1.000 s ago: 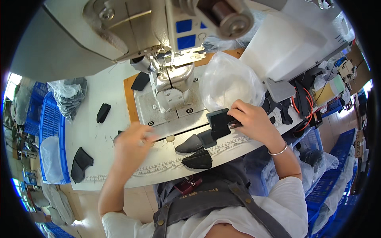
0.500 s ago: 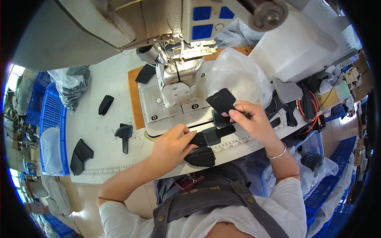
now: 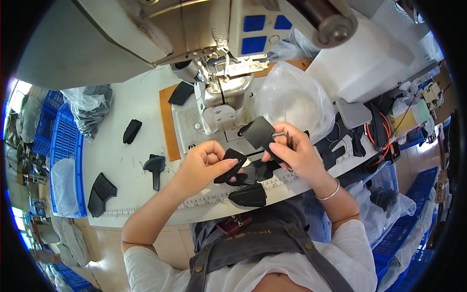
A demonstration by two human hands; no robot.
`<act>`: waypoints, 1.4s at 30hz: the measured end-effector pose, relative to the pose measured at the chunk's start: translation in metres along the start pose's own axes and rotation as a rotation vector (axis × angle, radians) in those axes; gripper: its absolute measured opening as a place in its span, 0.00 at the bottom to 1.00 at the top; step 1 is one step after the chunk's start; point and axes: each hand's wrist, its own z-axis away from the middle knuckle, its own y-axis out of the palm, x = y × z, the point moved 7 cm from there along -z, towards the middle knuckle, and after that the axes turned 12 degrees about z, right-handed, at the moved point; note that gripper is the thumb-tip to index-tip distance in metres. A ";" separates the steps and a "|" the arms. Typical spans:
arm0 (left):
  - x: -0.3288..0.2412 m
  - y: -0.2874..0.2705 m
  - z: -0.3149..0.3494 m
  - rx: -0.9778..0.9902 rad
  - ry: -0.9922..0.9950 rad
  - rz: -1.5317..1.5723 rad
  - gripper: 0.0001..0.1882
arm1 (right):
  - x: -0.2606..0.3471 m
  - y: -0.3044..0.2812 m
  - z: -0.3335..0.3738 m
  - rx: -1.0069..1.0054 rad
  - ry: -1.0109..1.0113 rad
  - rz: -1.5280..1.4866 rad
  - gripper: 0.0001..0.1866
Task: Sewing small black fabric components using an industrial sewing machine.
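Observation:
My left hand (image 3: 198, 168) pinches a small black padded fabric piece (image 3: 233, 159) between thumb and fingers. Slightly higher and to the right, my right hand (image 3: 302, 158) is closed on a black T-shaped piece (image 3: 259, 132), its wide end tilted up toward the sewing machine (image 3: 221, 92). A slim dark tool (image 3: 290, 141) also pokes out between the right fingers; its kind is unclear. Below the hands, more dark pieces (image 3: 265, 170) lie partly hidden on the table. At the front edge rests a stack of black pieces (image 3: 248, 195).
On the left of the table (image 3: 131, 187) lie a black T-shaped piece (image 3: 154, 168), an angled piece (image 3: 101, 194) and a small strip (image 3: 132, 131). A measuring tape (image 3: 194, 203) runs along the front edge. A clear plastic bag (image 3: 294, 102) stands right of the machine; a blue crate (image 3: 68, 160) is far left.
My left hand has picked up a small black piece from the table and raised it. The right hand has turned its piece, bringing it lower and slightly left, closer to the left hand.

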 end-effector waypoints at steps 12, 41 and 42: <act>-0.073 0.031 0.025 0.010 0.449 -0.471 0.14 | 0.025 0.037 0.010 0.044 -0.148 0.012 0.12; -0.068 0.025 0.018 0.115 0.294 -0.007 0.08 | 0.059 0.043 0.023 -0.039 -0.467 0.160 0.10; -0.068 0.025 0.018 0.115 0.294 -0.007 0.08 | 0.059 0.043 0.024 -0.039 -0.466 0.160 0.10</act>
